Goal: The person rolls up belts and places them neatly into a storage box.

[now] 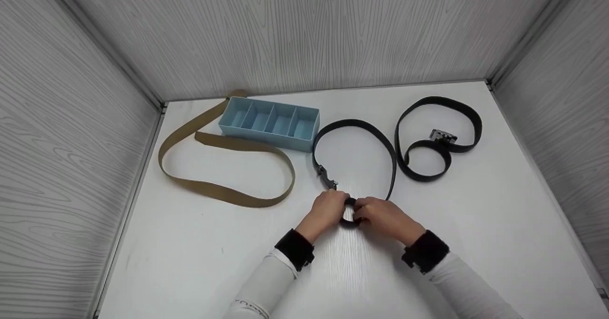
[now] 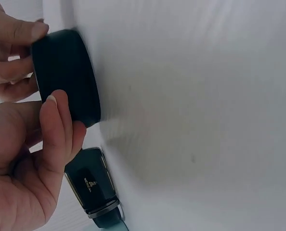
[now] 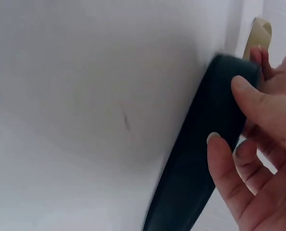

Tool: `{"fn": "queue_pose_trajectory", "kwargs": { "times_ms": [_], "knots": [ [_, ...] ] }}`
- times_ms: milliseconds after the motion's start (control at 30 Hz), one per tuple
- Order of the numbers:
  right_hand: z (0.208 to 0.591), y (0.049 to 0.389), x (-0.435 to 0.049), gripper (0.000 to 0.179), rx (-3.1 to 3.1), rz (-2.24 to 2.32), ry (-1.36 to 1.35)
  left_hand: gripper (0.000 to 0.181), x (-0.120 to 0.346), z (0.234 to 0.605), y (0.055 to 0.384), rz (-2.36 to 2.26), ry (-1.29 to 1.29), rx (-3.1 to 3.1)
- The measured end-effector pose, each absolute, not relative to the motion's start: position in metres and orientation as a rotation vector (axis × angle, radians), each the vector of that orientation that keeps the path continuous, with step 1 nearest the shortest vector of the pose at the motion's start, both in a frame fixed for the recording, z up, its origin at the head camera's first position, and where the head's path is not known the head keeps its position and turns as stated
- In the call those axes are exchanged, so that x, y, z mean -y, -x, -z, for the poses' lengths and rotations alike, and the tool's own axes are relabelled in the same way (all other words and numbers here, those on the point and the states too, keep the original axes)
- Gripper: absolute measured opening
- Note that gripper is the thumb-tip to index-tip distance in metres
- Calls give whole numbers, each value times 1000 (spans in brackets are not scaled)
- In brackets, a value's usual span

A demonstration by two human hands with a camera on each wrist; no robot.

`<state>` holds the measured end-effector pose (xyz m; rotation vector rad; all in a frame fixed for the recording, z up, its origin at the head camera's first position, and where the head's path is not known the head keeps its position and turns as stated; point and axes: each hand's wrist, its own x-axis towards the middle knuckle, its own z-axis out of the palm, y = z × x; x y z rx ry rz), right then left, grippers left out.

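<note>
A black belt point(image 1: 354, 122) stands on its edge in a wide loop, its near part curled into a small coil point(image 1: 350, 224) between both hands. My left hand point(image 1: 328, 209) holds the coil's left side, fingertips curled against the dark strap point(image 2: 66, 72) in the left wrist view. From the right, my right hand point(image 1: 383, 214) grips the strap, with thumb and a finger on its outer face point(image 3: 201, 125) in the right wrist view. The belt's buckle point(image 1: 326, 178) lies just beyond the left hand. Palms and fingers partly hide the coil in the head view.
A tan belt point(image 1: 228, 195) curves over the left of the white table point(image 1: 190, 262). Behind it sits a light blue box point(image 1: 266, 136) with several compartments. Another black belt point(image 1: 477, 119) with a metal buckle point(image 1: 443, 136) stands at the right. Grey wood-grain panels point(image 1: 304, 38) enclose the table.
</note>
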<state>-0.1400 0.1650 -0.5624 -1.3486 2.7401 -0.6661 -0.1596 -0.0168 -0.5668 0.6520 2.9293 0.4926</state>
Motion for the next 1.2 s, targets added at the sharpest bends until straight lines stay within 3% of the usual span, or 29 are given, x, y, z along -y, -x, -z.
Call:
{"fn": "queue_pose_trajectory", "kwargs": {
  "times_ms": [200, 500, 867, 1200],
  "knots": [
    [565, 142, -167, 19, -2724, 669, 1387, 12, 19, 568, 161, -479, -694, -2930],
    [569, 136, -157, 13, -2833, 666, 1347, 7, 20, 569, 154, -601, -526, -2981],
    [567, 147, -173, 26, -2891, 496, 1552, 9, 26, 569, 162, -404, -716, -2982],
    [569, 143, -166, 10, -2865, 539, 1446, 8, 28, 571, 158, -574, -623, -3010]
  ]
}}
